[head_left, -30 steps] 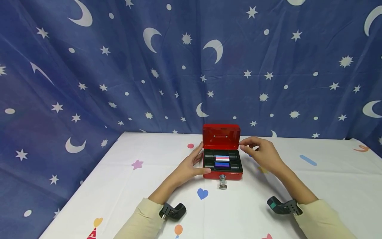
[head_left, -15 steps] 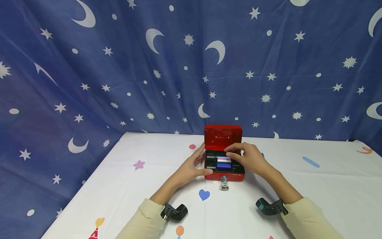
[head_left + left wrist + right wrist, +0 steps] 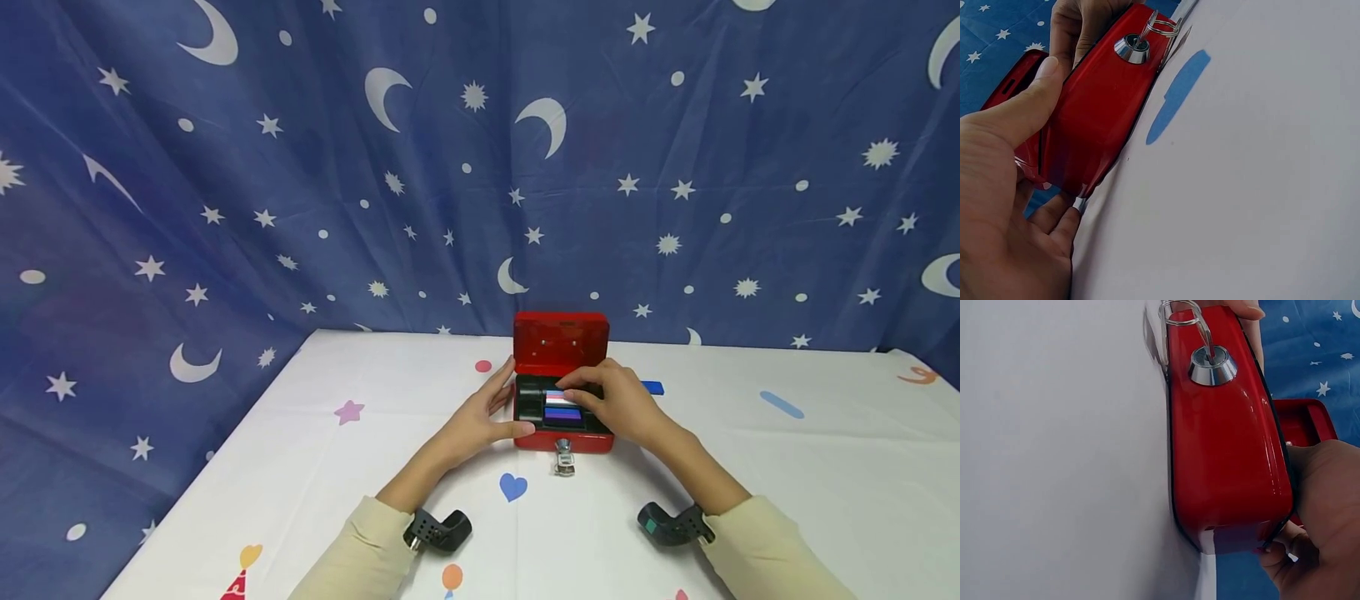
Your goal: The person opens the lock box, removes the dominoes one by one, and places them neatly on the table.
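Head view: on the white table [image 3: 862, 467], the open red box [image 3: 588, 443] looks stiff and smooth, best held by its side walls. The left hand [image 3: 472, 427] grips its left end; the right hand [image 3: 624, 402] reaches over a small, presumably light pink-striped block [image 3: 553, 398] inside, its grip unclear.

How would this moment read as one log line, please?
left hand: holds red box | right hand: over black tray, grip unclear | lid: open | key: in lock
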Tool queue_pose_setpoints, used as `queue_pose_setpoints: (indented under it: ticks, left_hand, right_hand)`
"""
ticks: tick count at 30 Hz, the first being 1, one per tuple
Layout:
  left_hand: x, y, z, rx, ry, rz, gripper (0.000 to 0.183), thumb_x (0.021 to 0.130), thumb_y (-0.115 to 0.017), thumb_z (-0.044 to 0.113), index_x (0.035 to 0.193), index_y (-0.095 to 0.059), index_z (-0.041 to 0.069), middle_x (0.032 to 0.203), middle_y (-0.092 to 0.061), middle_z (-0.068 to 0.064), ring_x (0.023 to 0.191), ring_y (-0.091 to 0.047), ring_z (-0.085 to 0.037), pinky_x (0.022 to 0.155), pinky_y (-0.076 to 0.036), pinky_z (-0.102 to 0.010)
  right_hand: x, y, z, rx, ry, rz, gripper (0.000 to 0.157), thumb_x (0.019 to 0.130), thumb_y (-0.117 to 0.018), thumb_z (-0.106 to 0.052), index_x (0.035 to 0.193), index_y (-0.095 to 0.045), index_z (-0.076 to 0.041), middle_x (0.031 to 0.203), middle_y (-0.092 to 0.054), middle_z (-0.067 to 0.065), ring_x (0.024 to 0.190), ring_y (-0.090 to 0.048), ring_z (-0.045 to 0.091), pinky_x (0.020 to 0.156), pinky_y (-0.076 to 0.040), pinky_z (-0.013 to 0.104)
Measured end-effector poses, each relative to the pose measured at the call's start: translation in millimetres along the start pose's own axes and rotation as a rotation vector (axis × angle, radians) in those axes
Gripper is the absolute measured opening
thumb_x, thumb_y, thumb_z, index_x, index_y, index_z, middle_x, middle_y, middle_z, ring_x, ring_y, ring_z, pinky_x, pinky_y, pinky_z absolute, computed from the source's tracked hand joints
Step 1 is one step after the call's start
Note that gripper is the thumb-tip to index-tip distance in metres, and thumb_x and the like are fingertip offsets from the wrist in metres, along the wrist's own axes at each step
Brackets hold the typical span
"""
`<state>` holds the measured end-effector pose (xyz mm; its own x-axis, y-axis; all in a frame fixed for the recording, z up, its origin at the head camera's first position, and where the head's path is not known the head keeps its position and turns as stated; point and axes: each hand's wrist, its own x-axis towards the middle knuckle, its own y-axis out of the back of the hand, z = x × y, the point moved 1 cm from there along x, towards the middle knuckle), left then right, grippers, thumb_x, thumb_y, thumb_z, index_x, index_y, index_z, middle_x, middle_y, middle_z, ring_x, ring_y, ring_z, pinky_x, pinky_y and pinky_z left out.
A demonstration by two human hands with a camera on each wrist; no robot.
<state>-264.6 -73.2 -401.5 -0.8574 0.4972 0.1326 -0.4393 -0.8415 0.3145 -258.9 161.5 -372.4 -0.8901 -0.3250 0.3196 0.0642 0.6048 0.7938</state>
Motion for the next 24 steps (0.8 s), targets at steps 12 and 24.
queue_pose_setpoints:
  ticks: [12,24]
  left_hand:
    - [-0.1,-0.5,0.9,0.010,0.001,0.007,0.095,0.081,-0.078,0.023,0.154,-0.018,0.025,0.158,-0.015,0.004,0.138,-0.031,-0.021,0.109,-0.030,-0.030]
    - [-0.7,-0.8,0.1,-0.002,-0.012,0.002,0.094,0.081,-0.077,0.021,0.154,-0.018,0.026,0.158,-0.015,0.004,0.139,-0.030,-0.021,0.110,-0.029,-0.031]
  right_hand:
    - [0.1,-0.6,-3.2,-0.035,0.007,-0.021,0.023,0.086,-0.072,-0.018,0.108,-0.075,-0.018,0.093,-0.062,0.004,0.087,-0.052,0.021,0.070,-0.047,0.033]
    - [1.6,-1.2,-3.9,-0.033,0.025,-0.018,0.021,0.085,-0.072,-0.016,0.106,-0.076,-0.017,0.097,-0.067,0.004,0.088,-0.055,0.022,0.074,-0.049,0.036]
